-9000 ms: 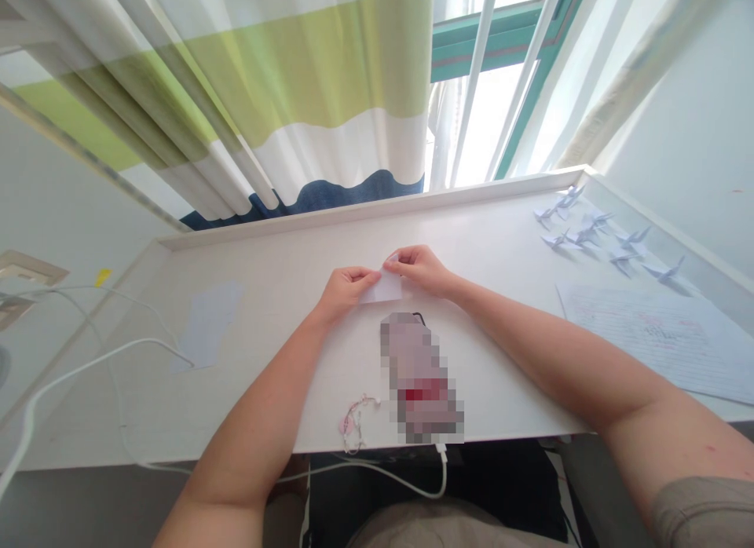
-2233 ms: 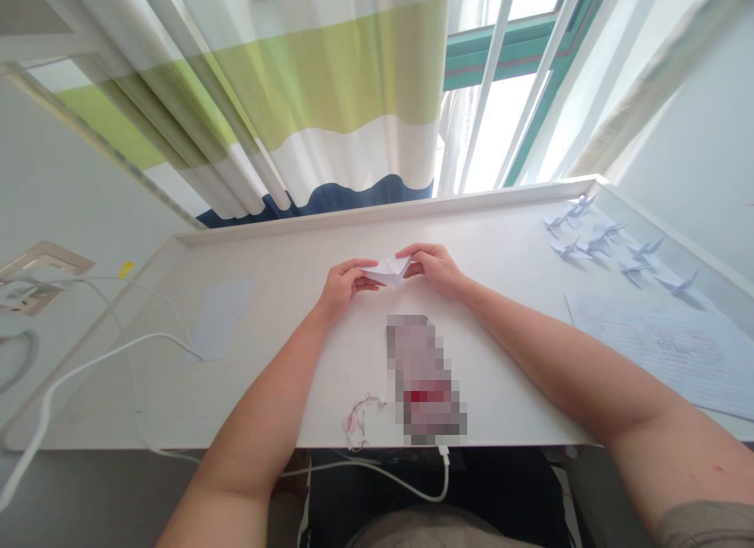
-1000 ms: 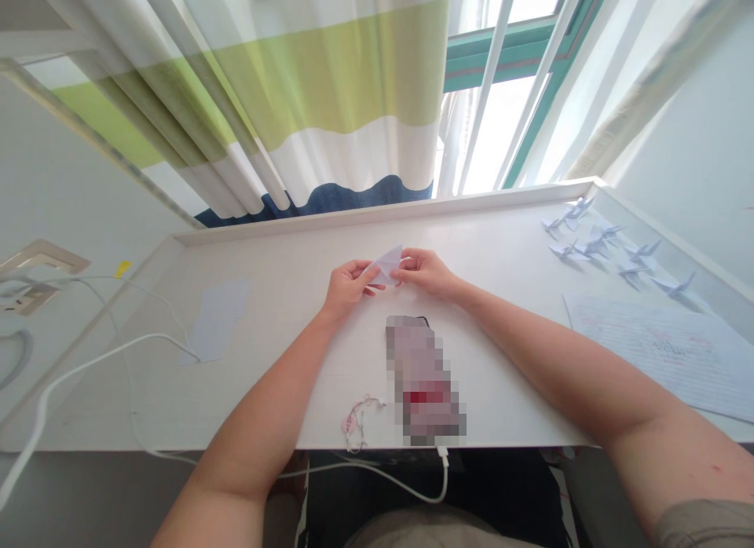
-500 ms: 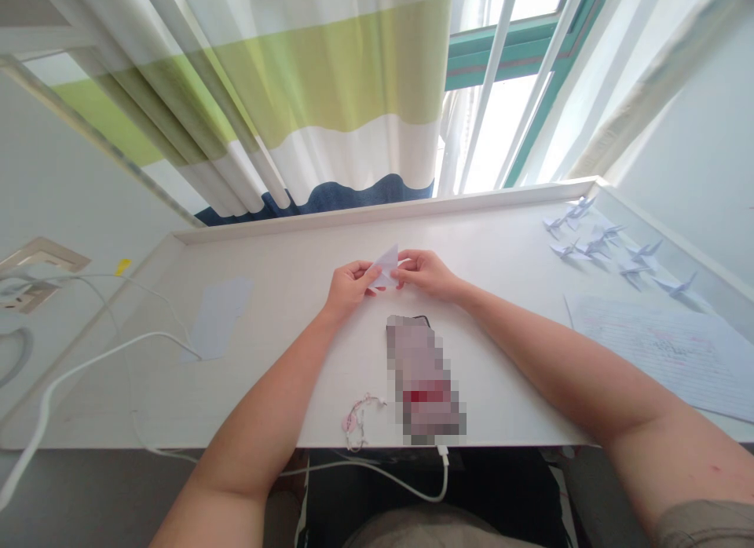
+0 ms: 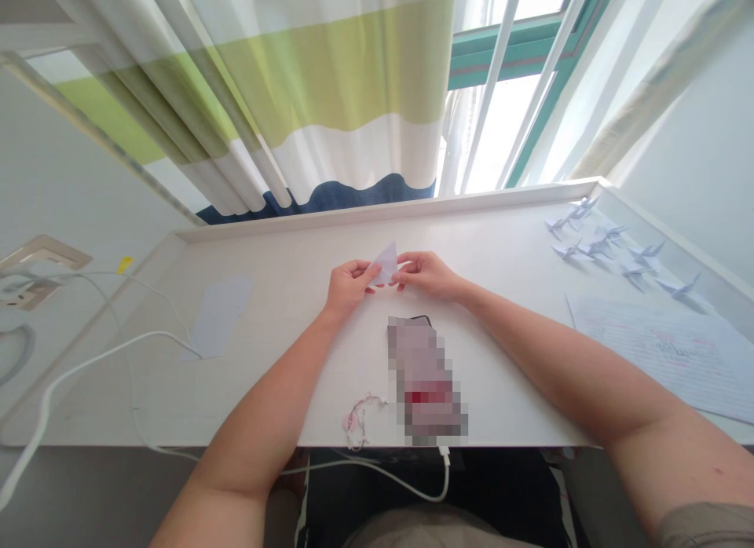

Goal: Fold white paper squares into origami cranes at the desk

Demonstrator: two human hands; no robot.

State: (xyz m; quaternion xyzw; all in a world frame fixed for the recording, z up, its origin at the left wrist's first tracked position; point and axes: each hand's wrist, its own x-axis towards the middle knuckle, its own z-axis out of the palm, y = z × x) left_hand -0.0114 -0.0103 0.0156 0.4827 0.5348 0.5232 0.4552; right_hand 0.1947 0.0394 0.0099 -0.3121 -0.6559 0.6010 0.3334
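A small folded piece of white paper (image 5: 385,264), roughly triangular with its point upward, is held just above the white desk (image 5: 294,297). My left hand (image 5: 352,285) pinches its left side, the thumb lying across the front. At its lower right edge, my right hand (image 5: 425,275) closes thumb and index finger on the paper. Some fingertips of both hands are hidden behind it. Nearer to me lies a phone (image 5: 424,379), blurred by pixels, with a beaded pink strap (image 5: 355,421) beside it.
Several folded paper cranes (image 5: 598,243) stand at the back right. Below them are written sheets of paper (image 5: 665,352). Blank paper (image 5: 217,316) lies on the left, near a white cable (image 5: 106,359). A charging cable (image 5: 444,462) hangs from the phone over the front edge.
The folded paper has tilted slightly between my fingers. Both hands have stayed nearly in place, and the rest of the desk looks the same.
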